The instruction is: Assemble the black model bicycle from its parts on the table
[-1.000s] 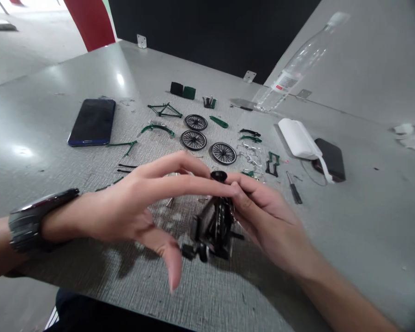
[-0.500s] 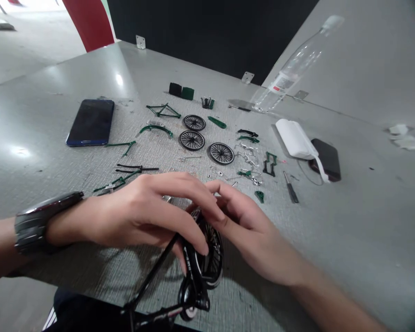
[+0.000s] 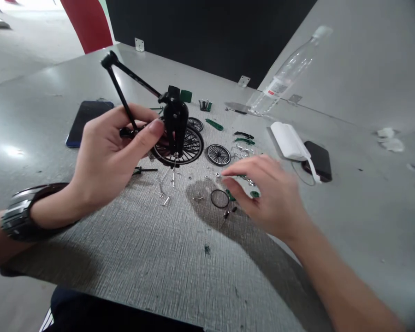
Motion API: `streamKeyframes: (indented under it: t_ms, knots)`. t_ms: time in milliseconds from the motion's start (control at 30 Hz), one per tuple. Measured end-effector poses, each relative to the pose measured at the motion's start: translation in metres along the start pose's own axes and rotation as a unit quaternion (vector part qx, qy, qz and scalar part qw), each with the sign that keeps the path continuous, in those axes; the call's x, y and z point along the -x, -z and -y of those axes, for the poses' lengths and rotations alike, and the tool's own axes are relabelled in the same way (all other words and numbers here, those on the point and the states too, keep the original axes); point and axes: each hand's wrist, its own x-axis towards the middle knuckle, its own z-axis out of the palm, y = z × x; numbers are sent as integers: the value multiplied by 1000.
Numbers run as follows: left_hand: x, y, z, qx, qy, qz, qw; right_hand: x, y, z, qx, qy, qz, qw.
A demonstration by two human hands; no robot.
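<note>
**Model bicycle assembly (image 3: 175, 121) held up above a table of small parts**

Grip is kept on the model bicycle assembly by the left hand (image 3: 107, 157), which is closed around its thin black rods, with the thumb pressed against the side near the spoked wheel. The assembly is raised clear of the grey table (image 3: 180, 258), left of centre, with one long rod tilted up and away to the left. A dark wristwatch (image 3: 19, 216) is worn on the left wrist.

The right hand (image 3: 269, 198) is held low over the table to the right, palm down, fingers stretched out and loose. Nothing is seen gripped in it, though the fingertips are blurred. A black rubber ring (image 3: 220, 198) is laid flat on the table just beside those fingertips, among tiny screws and green parts (image 3: 254, 194).

Farther back, a loose wheel (image 3: 218, 154) is laid flat. A dark phone (image 3: 76, 129) is partly hidden behind the left hand. At the right, a white case (image 3: 287, 139) is set against a black device (image 3: 318, 160), and a clear bottle (image 3: 286, 70) is seen beyond them.
</note>
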Motion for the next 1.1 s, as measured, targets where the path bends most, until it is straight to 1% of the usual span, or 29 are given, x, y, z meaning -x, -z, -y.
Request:
streamKeyframes:
  t_ms: [33, 67, 167, 333, 467, 567, 633, 667, 733, 767, 833, 900, 933, 1000, 1100]
  knots:
    - [-1, -1, -2, 0, 22, -20, 1000, 0, -2, 1, -7, 4, 24, 1000]
    - [-2, -3, -4, -11, 33, -21, 999, 1, -5, 3, -14, 8, 46, 999]
    - [-4, -8, -13, -45, 62, 30, 997, 2, -15, 12, -30, 18, 95, 995]
    - [-2, -15, -19, -16, 84, 113, 990, 5, -26, 24, -2, -17, 110, 994]
    - [3, -18, -20, -13, 93, 159, 983, 5, -27, 27, 35, -33, 134, 990]
    - [5, -18, -22, -12, 97, 183, 978, 5, -27, 26, 51, -40, 132, 989]
    - [5, -19, -22, -8, 101, 194, 976, 5, -25, 25, 44, -38, 106, 993]
    - [5, -20, -23, -5, 104, 201, 974, 6, -23, 25, 28, -40, 76, 996]
    - [6, -21, -23, -1, 113, 214, 970, 6, -18, 25, -24, -33, -15, 999]
    - [6, -21, -23, 0, 116, 221, 968, 6, -16, 25, -48, -14, -66, 997]
    - [6, -21, -24, 2, 123, 232, 965, 6, -11, 26, -67, 62, -130, 987]
    - [6, -20, -25, 11, 126, 239, 963, 5, -8, 28, -64, 114, -140, 981]
    - [5, -20, -25, 14, 125, 238, 963, 4, -8, 28, -64, 119, -140, 981]
    - [4, -20, -25, 7, 111, 235, 966, 3, -9, 28, -75, 103, -141, 982]
    - [3, -20, -24, -14, 65, 236, 969, 2, -10, 27, -87, 95, -141, 982]
